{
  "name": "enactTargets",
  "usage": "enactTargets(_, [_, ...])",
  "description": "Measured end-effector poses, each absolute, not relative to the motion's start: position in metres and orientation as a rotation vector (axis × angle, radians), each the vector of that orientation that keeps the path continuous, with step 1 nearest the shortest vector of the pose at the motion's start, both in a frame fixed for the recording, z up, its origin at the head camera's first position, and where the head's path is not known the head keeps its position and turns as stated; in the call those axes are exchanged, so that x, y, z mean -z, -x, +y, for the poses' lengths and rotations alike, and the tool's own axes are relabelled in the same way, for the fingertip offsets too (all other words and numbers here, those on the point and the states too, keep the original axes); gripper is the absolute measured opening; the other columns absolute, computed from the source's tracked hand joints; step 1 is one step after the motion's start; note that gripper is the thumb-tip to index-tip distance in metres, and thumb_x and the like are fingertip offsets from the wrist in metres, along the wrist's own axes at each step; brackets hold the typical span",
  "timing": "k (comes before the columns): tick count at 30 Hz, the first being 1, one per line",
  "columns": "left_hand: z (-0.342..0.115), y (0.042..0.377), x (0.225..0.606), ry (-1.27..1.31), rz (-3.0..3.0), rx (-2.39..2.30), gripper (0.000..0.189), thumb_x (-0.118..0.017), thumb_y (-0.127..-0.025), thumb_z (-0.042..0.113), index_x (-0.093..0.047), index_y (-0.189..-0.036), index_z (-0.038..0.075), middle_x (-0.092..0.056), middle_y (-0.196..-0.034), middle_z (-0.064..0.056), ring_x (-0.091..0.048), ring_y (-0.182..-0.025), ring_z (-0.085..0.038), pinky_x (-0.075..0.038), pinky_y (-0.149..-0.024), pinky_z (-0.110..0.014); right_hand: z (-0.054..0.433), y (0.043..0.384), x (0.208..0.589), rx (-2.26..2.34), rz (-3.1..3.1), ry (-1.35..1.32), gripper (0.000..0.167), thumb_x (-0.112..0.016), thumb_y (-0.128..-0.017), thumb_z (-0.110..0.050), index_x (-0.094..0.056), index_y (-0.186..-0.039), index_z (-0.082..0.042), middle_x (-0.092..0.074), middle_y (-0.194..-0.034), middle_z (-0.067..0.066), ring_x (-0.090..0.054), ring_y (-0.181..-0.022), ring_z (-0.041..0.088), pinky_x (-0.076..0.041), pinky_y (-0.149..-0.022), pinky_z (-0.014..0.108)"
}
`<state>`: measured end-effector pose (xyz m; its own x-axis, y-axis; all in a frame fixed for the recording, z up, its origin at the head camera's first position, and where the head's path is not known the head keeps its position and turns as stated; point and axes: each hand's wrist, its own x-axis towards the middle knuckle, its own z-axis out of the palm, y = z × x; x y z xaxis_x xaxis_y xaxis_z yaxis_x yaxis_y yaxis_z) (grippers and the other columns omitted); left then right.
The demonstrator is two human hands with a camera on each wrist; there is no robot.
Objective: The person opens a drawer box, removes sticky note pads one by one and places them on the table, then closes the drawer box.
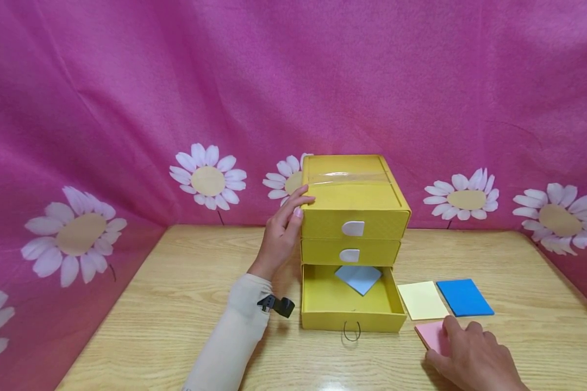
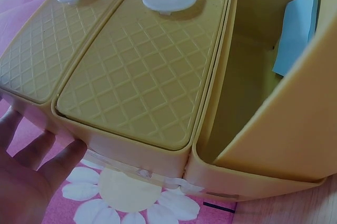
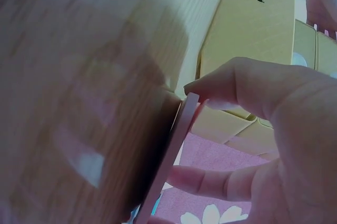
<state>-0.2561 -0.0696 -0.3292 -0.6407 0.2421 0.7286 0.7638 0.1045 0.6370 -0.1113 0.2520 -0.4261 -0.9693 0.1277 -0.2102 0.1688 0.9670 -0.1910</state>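
Observation:
A small yellow chest of drawers stands on the wooden table, its bottom drawer pulled out. Inside that drawer lies a light blue sticky note pad, also seen in the left wrist view. My left hand rests against the chest's left side with fingers extended, fingertips at the top edge. To the right of the drawer, my right hand pinches a pink sticky note pad between thumb and fingers. In the right wrist view the pad is seen edge-on, close to the tabletop.
A pale yellow sticky note pad and a blue one lie right of the drawer. The upper two drawers, with white tabs, are closed. A dark loop hangs on the bottom drawer's front. Behind the table hangs a pink flowered cloth.

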Motion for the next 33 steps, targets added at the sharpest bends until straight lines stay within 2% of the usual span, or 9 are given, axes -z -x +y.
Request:
enactTargets(13, [-0.0694, 0.2553, 0.3275, 0.981, -1.932, 1.561, 0.029, -0.04, -0.1, 0.0, -0.058, -0.122, -0.004, -0.046, -0.144, -0.019, -0.037, -0.138, -0.027, -0.03, -0.113, -0.035, 0.247, 0.105, 0.4243, 0.243, 3.026, -0.172, 0.046, -0.069, -0.077, -0.047, -0.049, -0.089, -0.007, -0.044, -0.074, 0.011, -0.047, -0.066, 0.029, -0.041, -0.056, 0.048])
enactTargets(21, [-0.0701, 0.2558, 0.3281, 0.978, -1.944, 1.568, 0.03, -0.04, -0.1, 0.001, -0.058, -0.124, -0.003, -0.045, -0.145, -0.017, -0.036, -0.139, -0.025, -0.03, -0.113, -0.035, 0.249, 0.1057, 0.424, 0.219, 2.973, -0.161, 0.063, -0.067, -0.076, -0.064, -0.052, -0.097, -0.006, -0.045, -0.076, 0.01, -0.046, -0.067, 0.027, -0.042, -0.057, 0.045])
enactTargets(27, [-0.0698, 0.2558, 0.3282, 0.972, -1.939, 1.563, 0.03, -0.04, -0.1, 0.0, -0.059, -0.123, -0.003, -0.046, -0.145, -0.016, -0.037, -0.139, -0.025, -0.029, -0.113, -0.033, 0.2491, 0.1041, 0.4235, 0.226, 3.018, -0.127, 0.054, -0.069, -0.079, -0.057, -0.052, -0.096, -0.009, -0.043, -0.074, 0.008, -0.045, -0.066, 0.026, -0.041, -0.055, 0.045])
enactTargets(31, [-0.0697, 0.2562, 0.3286, 0.967, -1.942, 1.562, 0.03, -0.04, -0.1, 0.0, -0.059, -0.124, -0.003, -0.046, -0.145, -0.016, -0.037, -0.139, -0.025, -0.029, -0.114, -0.034, 0.2484, 0.1037, 0.4226, 0.208, 3.023, -0.122, 0.055, -0.069, -0.079, -0.057, -0.053, -0.098, -0.008, -0.043, -0.074, 0.008, -0.045, -0.066, 0.025, -0.041, -0.055, 0.045])
enactTargets(33, [-0.0699, 0.2641, 0.3358, 0.971, -1.942, 1.552, 0.03, -0.04, -0.101, 0.005, -0.059, -0.125, 0.002, -0.046, -0.146, -0.01, -0.036, -0.139, -0.021, -0.029, -0.113, -0.034, 0.2491, 0.1042, 0.4235, 0.197, 3.019, -0.121, 0.058, -0.069, -0.078, -0.058, -0.053, -0.1, -0.007, -0.043, -0.074, 0.008, -0.045, -0.067, 0.025, -0.041, -0.056, 0.044])
